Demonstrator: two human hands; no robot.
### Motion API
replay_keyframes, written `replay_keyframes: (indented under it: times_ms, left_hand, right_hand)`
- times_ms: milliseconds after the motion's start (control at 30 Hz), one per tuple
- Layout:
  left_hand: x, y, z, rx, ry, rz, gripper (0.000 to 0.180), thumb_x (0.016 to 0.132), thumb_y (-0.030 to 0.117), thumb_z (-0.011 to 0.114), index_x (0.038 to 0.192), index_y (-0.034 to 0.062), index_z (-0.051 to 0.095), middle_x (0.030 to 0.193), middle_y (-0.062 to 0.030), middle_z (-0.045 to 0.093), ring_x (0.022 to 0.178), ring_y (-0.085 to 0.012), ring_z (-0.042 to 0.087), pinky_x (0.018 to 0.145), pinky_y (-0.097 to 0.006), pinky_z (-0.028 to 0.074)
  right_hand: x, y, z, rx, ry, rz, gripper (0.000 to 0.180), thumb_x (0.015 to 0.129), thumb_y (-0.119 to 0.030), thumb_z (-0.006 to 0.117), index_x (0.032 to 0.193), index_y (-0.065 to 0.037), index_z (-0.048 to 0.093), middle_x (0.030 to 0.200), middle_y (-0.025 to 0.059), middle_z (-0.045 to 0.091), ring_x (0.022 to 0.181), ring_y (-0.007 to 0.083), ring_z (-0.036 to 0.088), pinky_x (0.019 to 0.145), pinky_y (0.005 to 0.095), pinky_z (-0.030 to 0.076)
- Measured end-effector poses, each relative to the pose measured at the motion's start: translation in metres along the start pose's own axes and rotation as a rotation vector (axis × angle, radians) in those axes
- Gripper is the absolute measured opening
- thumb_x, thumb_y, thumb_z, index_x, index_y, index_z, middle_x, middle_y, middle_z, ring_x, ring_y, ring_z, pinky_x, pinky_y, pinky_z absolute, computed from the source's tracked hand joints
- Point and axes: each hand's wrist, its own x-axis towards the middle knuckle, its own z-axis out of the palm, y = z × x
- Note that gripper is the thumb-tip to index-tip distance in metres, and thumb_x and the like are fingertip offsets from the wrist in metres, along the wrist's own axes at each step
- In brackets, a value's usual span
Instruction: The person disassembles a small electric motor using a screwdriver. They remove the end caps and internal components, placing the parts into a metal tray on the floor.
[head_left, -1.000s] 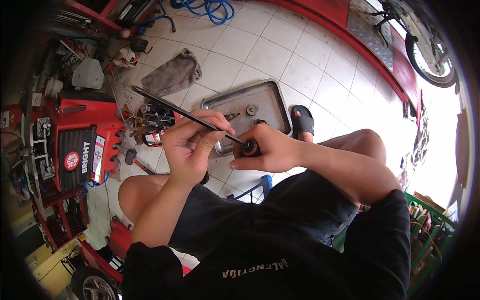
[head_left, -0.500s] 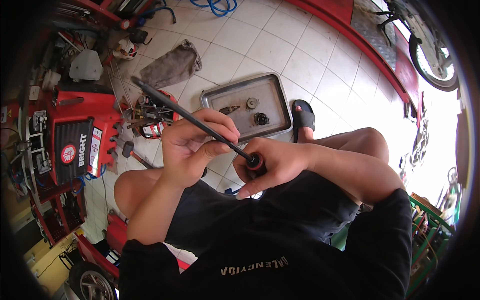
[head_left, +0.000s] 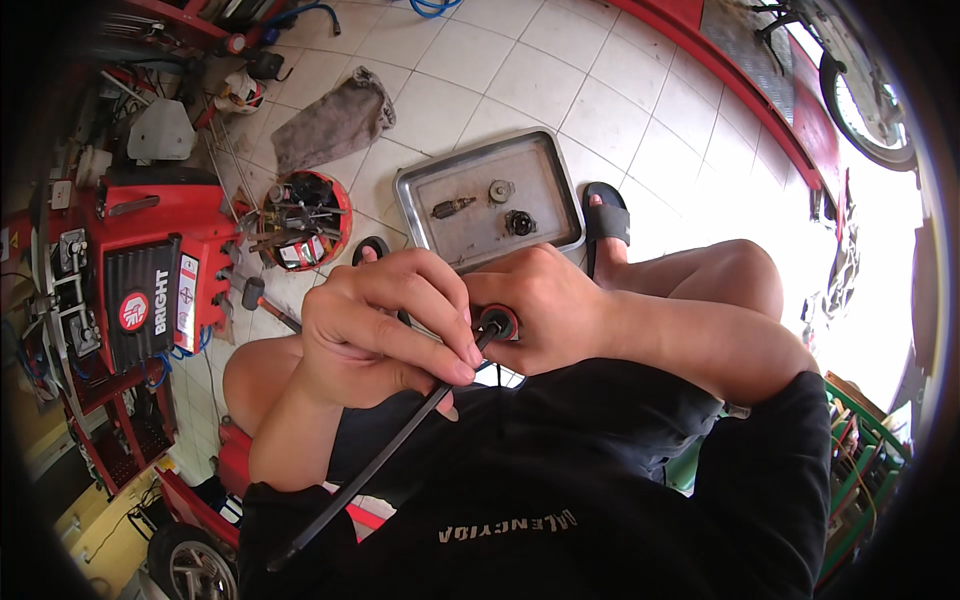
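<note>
I see a red bowl of tools; I have the left hand pinching a black-shafted tool, short of the near edge of the tray. A slender part lies by the tray's left edge, 2 round parts rightward; the right hand clasps the tool's handle.

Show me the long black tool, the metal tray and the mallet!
Long black tool (head_left: 361, 477): head view, middle of its bare shaft.
Metal tray (head_left: 542, 182): head view, bare part of its bottom.
Mallet (head_left: 253, 293): head view, its dark striking end.
</note>
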Motion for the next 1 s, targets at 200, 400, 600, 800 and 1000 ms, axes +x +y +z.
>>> replay_keyframes:
  times_ms: [200,400,600,800,1000]
  left_hand:
    - [-0.0001,-0.0010,0.0014,-0.003,-0.015,0.047,0.019,0.075,0.020,0.085,0.088,0.0064,0.080,0.088,-0.0056,0.074,0.083,-0.0221,0.062,0.067,-0.031,0.051]
    - [0.0007,0.0000,0.0040,-0.002,-0.009,0.046,0.019,0.076,0.021,0.085,0.088,0.0074,0.080,0.086,-0.0045,0.074,0.079,-0.0206,0.060,0.065,-0.029,0.050]
    - [-0.0023,0.0007,0.0063,0.025,0.019,0.036,0.019,0.077,0.023,0.085,0.087,0.0074,0.079,0.085,-0.0041,0.074,0.078,-0.0200,0.061,0.064,-0.029,0.049]
    - [-0.0045,0.0006,0.0066,0.033,0.030,0.032,0.020,0.078,0.024,0.084,0.085,0.0064,0.078,0.085,-0.0047,0.073,0.078,-0.0196,0.061,0.063,-0.029,0.048]
    - [-0.0048,0.0003,0.0063,0.053,0.044,0.039,0.018,0.077,0.021,0.085,0.086,0.0060,0.077,0.085,-0.0053,0.073,0.078,-0.0196,0.062,0.063,-0.030,0.048]
  right_hand:
    - [-0.0005,-0.0004,0.0010,0.005,0.009,-0.024,0.023,0.070,-0.014,0.076,0.089,-0.007,0.064,0.070,0.0084,0.064,0.067,0.0352,0.065,0.058,0.0444,0.050]
    - [-0.0002,0.0014,0.0033,0.007,0.011,-0.040,0.023,0.070,-0.014,0.076,0.089,-0.007,0.064,0.068,0.0085,0.062,0.066,0.0353,0.064,0.058,0.0450,0.049]
    - [-0.0002,0.0002,0.0042,0.022,0.003,-0.028,0.023,0.070,-0.014,0.076,0.088,-0.007,0.064,0.068,0.0095,0.062,0.066,0.0356,0.064,0.058,0.0455,0.049]
    - [0.0004,-0.0033,0.0043,0.013,-0.005,-0.009,0.020,0.071,-0.015,0.075,0.083,-0.006,0.061,0.066,0.0103,0.062,0.065,0.0367,0.063,0.058,0.0465,0.049]
    - [-0.0007,-0.0046,0.0072,0.050,-0.022,0.018,0.019,0.074,-0.016,0.075,0.080,-0.006,0.060,0.065,0.0130,0.062,0.066,0.0378,0.064,0.059,0.0475,0.050]
